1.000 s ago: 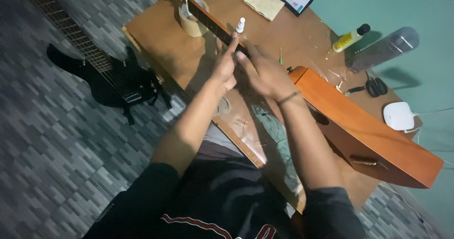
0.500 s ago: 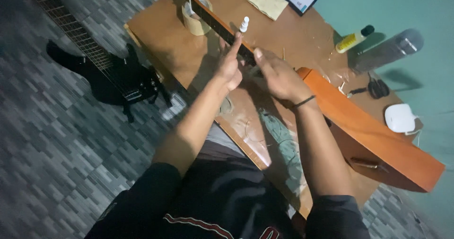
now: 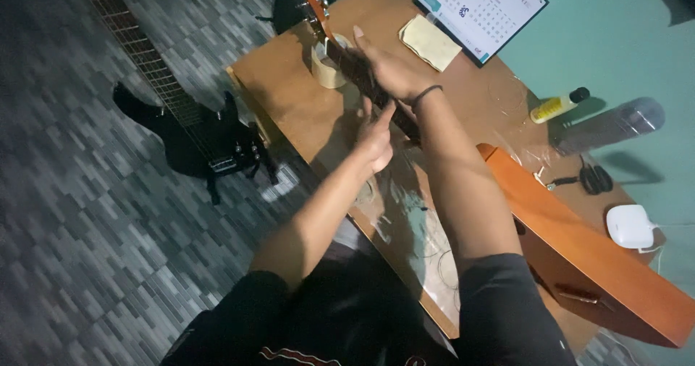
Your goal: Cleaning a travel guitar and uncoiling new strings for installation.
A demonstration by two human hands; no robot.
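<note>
Right hand (image 3: 391,69) lies flat on the acoustic guitar's neck (image 3: 362,83), fingers spread, no real grip. Left hand (image 3: 376,138) touches the neck just below, fingers loosely curled. Tape roll (image 3: 326,65) beside them on the tabletop (image 3: 289,98).

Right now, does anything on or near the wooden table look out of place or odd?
Yes. A black electric guitar lies flat on the grey tiled floor beside the brown wooden table, where a foot might catch it. Loose coiled strings lie on the table edge near the orange acoustic guitar.
</note>
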